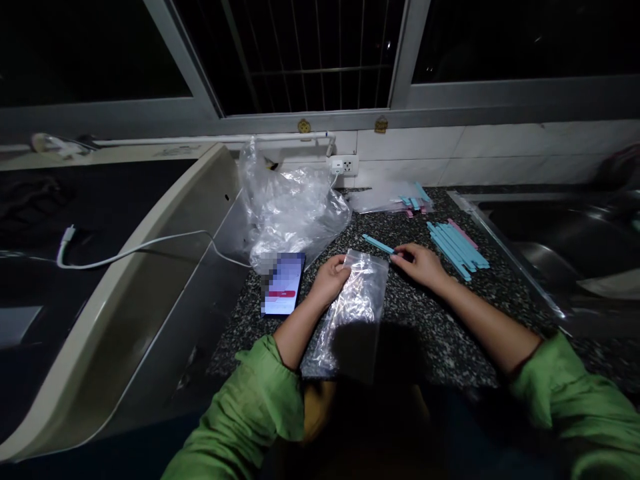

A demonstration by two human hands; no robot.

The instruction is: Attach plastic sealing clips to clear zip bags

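My left hand [329,280] pinches the upper left edge of a clear zip bag [356,303], which lies on the speckled dark counter [425,320] and reaches its front edge. Between the fingertips of my right hand [421,264] is one end of a light blue flat strip [376,243]; its other end points left, just above the bag's mouth. To the right of that hand lies a row of similar blue strips [454,247], with a pink strip [462,232] along its far side. Shadow falls over the lower part of the bag.
A phone [284,288] with a lit screen lies left of my left hand. Behind it is crumpled clear plastic [303,210]. More clear bags [377,198] with blue and pink pieces [415,201] lie by the wall. A metal sink [545,247] is at right; a white cable [150,241] hangs left.
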